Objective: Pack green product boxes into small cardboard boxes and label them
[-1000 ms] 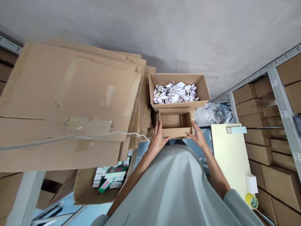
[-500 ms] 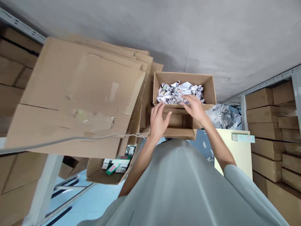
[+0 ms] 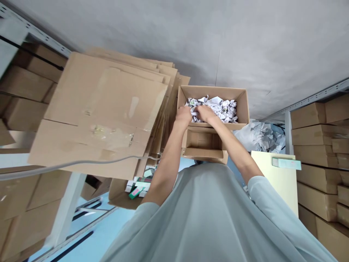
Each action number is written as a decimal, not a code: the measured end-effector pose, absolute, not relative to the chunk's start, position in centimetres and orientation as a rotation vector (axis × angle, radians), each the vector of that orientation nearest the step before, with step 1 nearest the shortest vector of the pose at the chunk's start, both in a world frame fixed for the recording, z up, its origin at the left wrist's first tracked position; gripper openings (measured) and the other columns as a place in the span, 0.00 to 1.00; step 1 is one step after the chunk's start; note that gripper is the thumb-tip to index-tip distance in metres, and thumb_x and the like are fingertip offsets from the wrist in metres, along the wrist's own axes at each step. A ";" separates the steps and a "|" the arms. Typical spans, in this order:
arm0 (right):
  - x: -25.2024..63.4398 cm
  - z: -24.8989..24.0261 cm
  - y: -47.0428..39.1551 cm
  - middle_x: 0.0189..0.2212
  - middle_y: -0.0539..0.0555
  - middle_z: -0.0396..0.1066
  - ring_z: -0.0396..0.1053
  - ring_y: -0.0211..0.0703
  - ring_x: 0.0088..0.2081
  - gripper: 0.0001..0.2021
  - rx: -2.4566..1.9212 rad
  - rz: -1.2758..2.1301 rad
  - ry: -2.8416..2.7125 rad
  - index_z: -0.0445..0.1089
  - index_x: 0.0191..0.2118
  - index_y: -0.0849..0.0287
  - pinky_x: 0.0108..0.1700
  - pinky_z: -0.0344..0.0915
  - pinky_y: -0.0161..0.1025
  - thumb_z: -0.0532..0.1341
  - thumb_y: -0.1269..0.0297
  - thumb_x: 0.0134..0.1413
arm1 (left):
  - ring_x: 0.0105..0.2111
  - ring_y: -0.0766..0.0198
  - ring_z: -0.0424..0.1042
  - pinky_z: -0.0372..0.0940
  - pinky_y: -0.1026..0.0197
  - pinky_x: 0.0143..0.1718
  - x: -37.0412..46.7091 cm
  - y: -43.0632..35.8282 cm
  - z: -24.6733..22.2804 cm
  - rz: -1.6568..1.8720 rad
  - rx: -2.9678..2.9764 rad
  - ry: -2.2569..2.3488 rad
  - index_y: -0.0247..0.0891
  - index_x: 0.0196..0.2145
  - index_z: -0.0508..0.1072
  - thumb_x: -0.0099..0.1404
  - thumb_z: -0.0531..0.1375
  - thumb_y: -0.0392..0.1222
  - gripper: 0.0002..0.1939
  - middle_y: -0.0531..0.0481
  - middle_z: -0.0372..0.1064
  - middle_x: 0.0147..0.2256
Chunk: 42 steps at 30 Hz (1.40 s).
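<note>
Crumpled paper (image 3: pixel 219 106) — white, dark-flecked, sharp-creased, heaped in a carton (image 3: pixel 242 107)

Single view, worn on the head: looks forward and steeply down past the wearer's grey shirt (image 3: pixel 209 214), which fills the lower centre, close to the lens. Left hand (image 3: pixel 183 115) and right hand (image 3: pixel 206 114) lie farther out, near mid-frame. Wide coverage: wall (image 3: pixel 177 32) across the top, shelved cartons (image 3: pixel 313 176) at the right edge.

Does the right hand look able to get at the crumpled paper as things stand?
Probably yes: the right hand is at the crumpled paper, and the box holding that paper is open-topped, leaving the way free.
</note>
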State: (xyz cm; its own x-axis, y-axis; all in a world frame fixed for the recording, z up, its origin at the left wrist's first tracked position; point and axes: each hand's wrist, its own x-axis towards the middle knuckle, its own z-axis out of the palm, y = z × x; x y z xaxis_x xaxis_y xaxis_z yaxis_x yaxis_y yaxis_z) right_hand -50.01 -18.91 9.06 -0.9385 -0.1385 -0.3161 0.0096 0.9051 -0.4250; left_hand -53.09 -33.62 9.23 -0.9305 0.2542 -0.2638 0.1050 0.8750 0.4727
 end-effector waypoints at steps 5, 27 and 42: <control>-48.1 10.7 -17.1 0.58 0.65 0.81 0.77 0.61 0.60 0.12 -0.025 -0.810 2.869 0.79 0.57 0.60 0.66 0.69 0.53 0.63 0.67 0.74 | 0.61 0.37 0.81 0.71 0.43 0.68 -52.0 -34.9 12.4 0.450 0.289 2.789 0.31 0.56 0.84 0.65 0.74 0.38 0.22 0.29 0.83 0.56; -24.9 10.0 -17.4 0.39 0.55 0.83 0.80 0.48 0.38 0.18 0.548 -1.541 2.779 0.75 0.45 0.54 0.44 0.76 0.42 0.62 0.43 0.73 | 0.42 0.59 0.83 0.79 0.57 0.50 -36.2 -42.2 11.2 1.485 0.395 2.183 0.44 0.59 0.83 0.68 0.71 0.56 0.26 0.45 0.84 0.54; -28.6 7.7 -18.7 0.77 0.61 0.61 0.68 0.61 0.73 0.38 0.168 -0.989 2.793 0.61 0.80 0.47 0.69 0.73 0.55 0.69 0.65 0.69 | 0.42 0.54 0.83 0.78 0.53 0.49 -36.8 -42.0 4.8 1.472 0.344 1.909 0.39 0.62 0.81 0.63 0.73 0.62 0.36 0.43 0.86 0.48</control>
State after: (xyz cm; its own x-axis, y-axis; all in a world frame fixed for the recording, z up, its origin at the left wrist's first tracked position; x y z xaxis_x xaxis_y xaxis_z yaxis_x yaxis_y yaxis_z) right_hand -28.58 -18.65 7.70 -0.9785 0.0480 -0.2003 0.1634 0.7733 -0.6126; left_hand -36.83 -41.98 4.85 -0.7253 0.5877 -0.3586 -0.1976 0.3213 0.9261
